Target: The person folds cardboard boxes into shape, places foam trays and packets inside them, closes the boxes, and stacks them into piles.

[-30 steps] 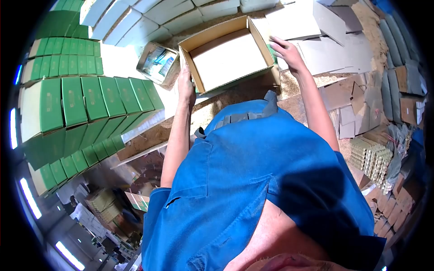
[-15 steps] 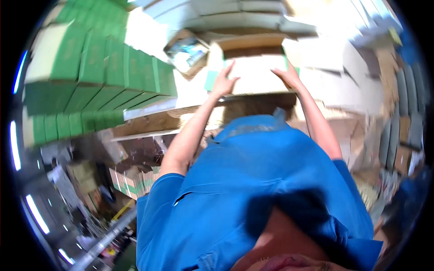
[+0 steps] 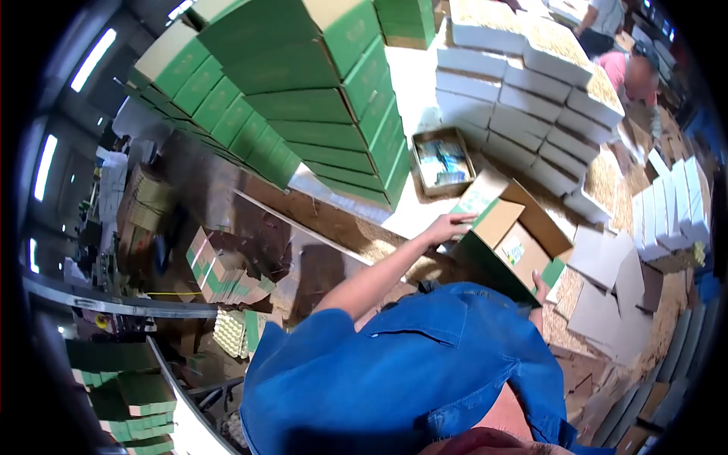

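A green and brown cardboard box (image 3: 497,267) is in front of my body, tilted, with its top open and flaps raised. My left hand (image 3: 450,227) is closed on its left edge, at a white and green flap. My right hand (image 3: 540,288) grips the near right corner; only part of that hand shows. Inside the box lies a small printed slip (image 3: 514,251). Just beyond it, a smaller open carton (image 3: 419,168) holds blue and white packets.
Tall stacks of green boxes (image 3: 303,95) stand at the left. White trays (image 3: 523,121) of pale grains are piled ahead. Grey cardboard sheets (image 3: 607,318) lie at the right. Another person in a pink top (image 3: 616,68) bends at the far right. A table edge (image 3: 303,227) runs below my left arm.
My view has turned. The box, earlier flat between my spread hands, is now tilted with its inside showing. My hands have closed on its edges.
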`<act>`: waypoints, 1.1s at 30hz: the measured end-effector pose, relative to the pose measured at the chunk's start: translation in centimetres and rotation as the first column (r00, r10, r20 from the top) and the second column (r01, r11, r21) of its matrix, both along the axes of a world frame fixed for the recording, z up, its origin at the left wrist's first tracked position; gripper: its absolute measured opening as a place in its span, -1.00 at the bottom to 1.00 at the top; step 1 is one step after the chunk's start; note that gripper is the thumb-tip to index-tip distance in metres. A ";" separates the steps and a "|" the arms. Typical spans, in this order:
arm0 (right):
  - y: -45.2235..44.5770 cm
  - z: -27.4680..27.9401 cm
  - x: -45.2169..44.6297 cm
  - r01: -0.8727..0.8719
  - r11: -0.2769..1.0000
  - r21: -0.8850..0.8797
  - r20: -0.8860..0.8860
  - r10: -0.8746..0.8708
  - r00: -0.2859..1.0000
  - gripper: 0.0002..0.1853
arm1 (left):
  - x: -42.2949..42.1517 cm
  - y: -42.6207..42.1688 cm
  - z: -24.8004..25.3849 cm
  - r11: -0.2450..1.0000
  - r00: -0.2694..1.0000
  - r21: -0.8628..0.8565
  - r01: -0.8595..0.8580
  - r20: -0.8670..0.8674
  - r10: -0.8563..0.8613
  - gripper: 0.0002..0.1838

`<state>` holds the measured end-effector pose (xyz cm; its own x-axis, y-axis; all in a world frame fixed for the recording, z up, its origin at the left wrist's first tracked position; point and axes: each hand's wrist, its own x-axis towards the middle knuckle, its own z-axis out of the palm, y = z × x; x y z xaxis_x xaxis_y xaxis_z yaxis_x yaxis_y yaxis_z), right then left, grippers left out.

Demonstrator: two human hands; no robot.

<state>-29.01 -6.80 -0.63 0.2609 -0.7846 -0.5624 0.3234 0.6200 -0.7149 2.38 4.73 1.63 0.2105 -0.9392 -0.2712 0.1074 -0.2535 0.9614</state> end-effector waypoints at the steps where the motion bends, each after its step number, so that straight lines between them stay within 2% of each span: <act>1: -0.3 0.0 -0.1 0.001 1.000 -0.018 0.013 -0.001 1.000 -0.44 | -0.2 1.3 1.2 0.990 0.977 -0.023 -0.137 -0.166 0.131 -0.54; 3: -1.1 0.4 0.5 0.008 0.999 -0.048 0.035 -0.006 0.999 -0.45 | 1.0 4.2 3.9 0.957 0.954 -0.107 -0.268 -0.169 0.249 -0.62; 4: -1.3 4.5 2.0 -0.019 1.000 -0.010 0.156 0.021 0.988 -0.47 | 2.4 5.5 5.3 0.933 0.949 -0.176 -0.313 -0.077 0.304 -0.66; 5: -3.1 5.9 2.7 -0.109 0.984 -0.143 0.315 0.149 0.937 -0.47 | 3.8 7.2 7.1 0.904 0.932 -0.247 -0.349 0.010 0.362 -0.70; 6: -3.9 10.8 4.0 -0.132 0.974 -0.182 0.291 0.181 0.939 -0.47 | 5.0 9.2 11.0 0.849 0.874 -0.293 -0.439 0.078 0.479 -0.73; 7: -8.5 9.8 3.9 -0.158 0.972 -0.175 0.334 0.209 0.919 -0.46 | 6.8 11.0 15.1 0.782 0.797 -0.346 -0.518 0.137 0.588 -0.75; 8: -10.5 13.0 5.4 -0.167 0.935 -0.314 0.230 0.245 0.942 -0.47 | 9.7 12.4 17.5 0.629 0.670 -0.581 -0.517 0.183 0.719 -0.77; 9: -12.1 17.4 7.3 -0.200 0.884 -0.423 0.189 0.302 0.934 -0.47 | 11.4 13.9 21.9 0.499 0.537 -0.523 -0.691 0.092 0.839 -0.77; 10: -13.5 22.0 9.7 -0.254 0.821 -0.512 0.172 0.388 0.906 -0.47 | 14.3 15.4 24.6 0.335 0.360 -0.646 -0.686 0.098 0.928 -0.68; 11: -15.2 26.7 12.0 -0.304 0.740 -0.600 0.146 0.475 0.868 -0.47 | 17.4 16.9 28.0 0.271 0.279 -0.773 -0.574 0.127 0.952 -0.51; 12: -16.4 31.1 14.6 -0.353 0.643 -0.680 0.102 0.559 0.823 -0.47 | 19.0 17.6 31.8 0.235 -0.021 -0.863 -0.448 0.273 0.962 -0.31; 13: -17.6 35.5 17.4 -0.398 0.526 -0.752 0.051 0.649 0.759 -0.47 | 22.7 18.2 33.8 0.205 0.035 -0.888 -0.411 0.210 0.977 -0.18; 15: -18.4 43.2 22.9 -0.459 0.251 -0.852 -0.080 0.804 0.589 -0.47 | 28.9 18.4 37.5 0.224 0.049 -0.904 -0.364 0.222 0.974 -0.07; 16: -18.5 46.0 25.5 -0.465 0.107 -0.879 -0.155 0.857 0.491 -0.47 | 31.7 18.3 38.7 0.308 0.231 -0.853 -0.420 0.228 0.946 -0.04; 18: -19.0 48.7 31.3 -0.437 -0.137 -0.889 -0.292 0.905 0.311 -0.47 | 34.5 17.6 39.0 0.401 0.415 -0.753 -0.522 0.187 0.891 -0.18; 19: -18.4 49.2 33.9 -0.421 -0.197 -0.885 -0.324 0.911 0.255 -0.47 | 35.1 17.2 38.9 0.417 0.445 -0.732 -0.539 0.173 0.879 -0.25; 20: -17.4 48.9 35.7 -0.415 -0.200 -0.887 -0.325 0.910 0.256 -0.47 | 34.9 17.0 38.6 0.424 0.460 -0.735 -0.529 0.172 0.871 -0.31; 23: -6.7 50.2 44.0 -0.759 0.066 -0.648 0.035 0.998 0.056 -0.60 | 32.9 16.4 37.5 0.449 0.517 -0.766 -0.459 0.181 0.837 -0.37; 24: -0.9 50.3 43.9 -0.737 0.309 -0.601 -0.145 0.865 0.480 -0.31 | 32.5 16.6 37.2 0.445 0.539 -0.793 -0.417 0.179 0.823 -0.38; 25: 0.5 49.5 45.9 -0.796 0.277 -0.537 -0.208 0.871 0.444 -0.21 | 32.7 17.1 36.6 0.446 0.534 -0.794 -0.413 0.185 0.825 -0.38; 27: 3.1 48.5 47.2 -0.829 0.314 -0.462 -0.468 0.707 0.529 -0.16 | 32.9 18.4 35.6 0.410 0.453 -0.804 -0.431 0.200 0.869 -0.38; 28: 2.0 49.2 46.8 -0.820 -0.084 -0.566 -0.629 0.687 0.364 -0.20 | 32.7 19.0 35.4 0.415 0.453 -0.783 -0.463 0.193 0.870 -0.38; 29: 1.8 50.5 47.1 -0.830 -0.242 -0.502 -0.767 0.567 0.299 -0.24 | 33.0 19.3 35.5 0.405 0.445 -0.788 -0.463 0.189 0.875 -0.38; 30: 2.0 51.9 47.2 -0.822 -0.387 -0.419 -0.873 0.421 0.247 -0.28 | 33.4 19.7 35.5 0.418 0.499 -0.760 -0.498 0.142 0.855 -0.36; 31: 3.9 53.4 47.4 -0.922 -0.252 -0.295 -0.936 0.268 0.226 -0.26 | 33.5 20.2 35.4 0.434 0.549 -0.725 -0.534 0.093 0.831 -0.35; 33: 4.4 51.6 49.1 -0.907 -0.180 -0.382 -0.891 0.332 0.310 -0.23 | 33.7 20.2 34.8 0.414 0.521 -0.740 -0.530 0.100 0.847 -0.31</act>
